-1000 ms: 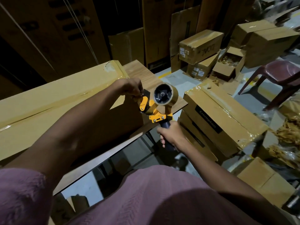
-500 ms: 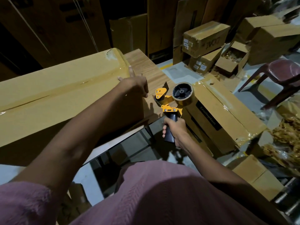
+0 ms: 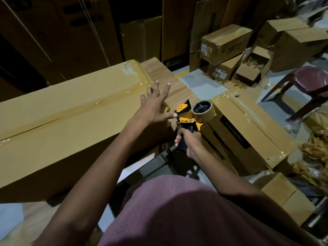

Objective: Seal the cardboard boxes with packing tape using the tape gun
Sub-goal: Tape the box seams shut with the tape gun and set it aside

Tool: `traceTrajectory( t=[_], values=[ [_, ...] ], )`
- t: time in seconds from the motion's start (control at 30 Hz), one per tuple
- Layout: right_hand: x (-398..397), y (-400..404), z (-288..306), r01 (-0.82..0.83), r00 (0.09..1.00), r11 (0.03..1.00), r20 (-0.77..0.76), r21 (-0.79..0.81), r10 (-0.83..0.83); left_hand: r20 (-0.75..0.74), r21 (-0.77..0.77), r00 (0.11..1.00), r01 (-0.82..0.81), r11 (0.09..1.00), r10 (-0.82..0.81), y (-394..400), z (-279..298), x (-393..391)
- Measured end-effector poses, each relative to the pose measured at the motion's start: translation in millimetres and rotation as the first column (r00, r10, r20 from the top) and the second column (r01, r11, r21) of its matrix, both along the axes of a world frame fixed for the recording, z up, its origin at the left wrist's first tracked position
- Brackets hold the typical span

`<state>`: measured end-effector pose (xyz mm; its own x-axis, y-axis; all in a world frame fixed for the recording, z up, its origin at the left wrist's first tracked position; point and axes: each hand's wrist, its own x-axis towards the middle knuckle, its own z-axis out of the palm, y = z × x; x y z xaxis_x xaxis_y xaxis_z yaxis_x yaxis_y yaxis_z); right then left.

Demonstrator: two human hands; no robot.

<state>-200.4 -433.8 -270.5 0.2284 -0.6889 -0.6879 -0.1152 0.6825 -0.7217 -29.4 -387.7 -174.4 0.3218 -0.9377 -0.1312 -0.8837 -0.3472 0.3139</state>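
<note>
A long cardboard box (image 3: 67, 110) lies on the wooden table (image 3: 177, 86), with shiny tape along its top seam and over its right end. My left hand (image 3: 154, 105) is spread flat with fingers apart at the box's right end, thumb near the tape gun's head. My right hand (image 3: 190, 142) grips the dark handle of the yellow tape gun (image 3: 191, 112), which carries a brown tape roll (image 3: 204, 110). The gun is held off the table's right edge, beside the box's end.
A taped box with a black label (image 3: 248, 132) sits on other boxes just right of the gun. More cardboard boxes (image 3: 225, 43), some open, crowd the floor behind. A maroon plastic chair (image 3: 305, 82) stands at the right. Tall flat cartons line the back wall.
My left hand let go of the tape near the gun, opened, and moved onto the box's right end. The tape gun shifted right and away from the box.
</note>
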Motion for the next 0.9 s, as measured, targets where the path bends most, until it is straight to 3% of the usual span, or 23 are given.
traceTrajectory(
  t=[0.2, 0.4, 0.53, 0.77, 0.9],
  values=[
    [38, -12, -13, 0.013, 0.999, 0.999, -0.05, 0.033, -0.011, 0.047, -0.022, 0.999, 0.004, 1.0, -0.003, 9, -6, 10],
    [58, -60, -23, -0.201, 0.969, 0.977, -0.131, 0.066, 0.208, -0.089, -0.043, 0.992, -0.091, 0.995, 0.087, 6, -6, 15],
    [65, -94, -41, -0.38, 0.907, 0.921, -0.163, 0.085, 0.389, -0.206, -0.117, 0.95, -0.263, 0.957, 0.236, 1, -6, 9],
    [82, -125, -71, -0.563, 0.769, 0.824, -0.321, 0.071, 0.553, -0.033, -0.132, 0.877, -0.479, 0.868, 0.479, -18, -10, -2],
    [119, -158, -161, -0.662, 0.686, 0.746, -0.345, 0.067, 0.64, 0.037, -0.077, 0.849, -0.523, 0.849, 0.526, -23, -10, -3]
  ],
)
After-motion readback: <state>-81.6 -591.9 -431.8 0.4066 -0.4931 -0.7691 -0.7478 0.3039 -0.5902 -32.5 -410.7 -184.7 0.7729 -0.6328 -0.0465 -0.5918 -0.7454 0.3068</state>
